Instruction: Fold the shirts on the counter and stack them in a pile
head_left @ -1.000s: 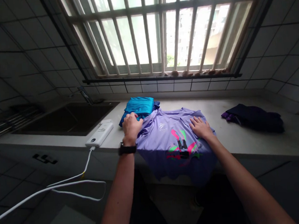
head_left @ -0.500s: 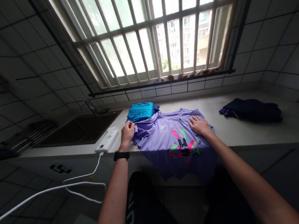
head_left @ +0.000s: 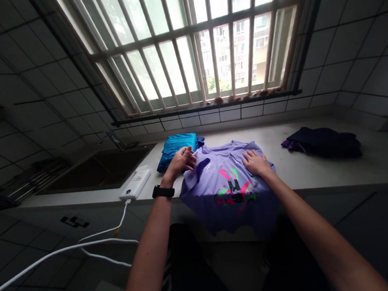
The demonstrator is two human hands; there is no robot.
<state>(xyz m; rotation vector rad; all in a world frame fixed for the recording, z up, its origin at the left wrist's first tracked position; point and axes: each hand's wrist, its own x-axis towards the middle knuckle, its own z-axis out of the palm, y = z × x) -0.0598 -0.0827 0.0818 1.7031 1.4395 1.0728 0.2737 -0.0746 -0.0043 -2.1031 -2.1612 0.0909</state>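
Observation:
A purple T-shirt with a pink, green and black print lies front up on the counter, its lower part hanging over the front edge. Its left sleeve is turned inward over the chest. My left hand is at that sleeve's fold, fingers apart and not closed on the cloth. On the shirt's right shoulder my right hand lies flat with its fingers spread. Just behind my left hand is a folded stack of blue clothes, bright blue on top and darker beneath.
Dark clothing lies on the counter at the right. To the left, a white power bank with a white cable sits beside a dark sink with a faucet. A barred window is behind.
My left hand has moved right and turned the left sleeve inward, and its fingers have opened from a pinch. My right hand stays on the shirt. The view has shifted slightly.

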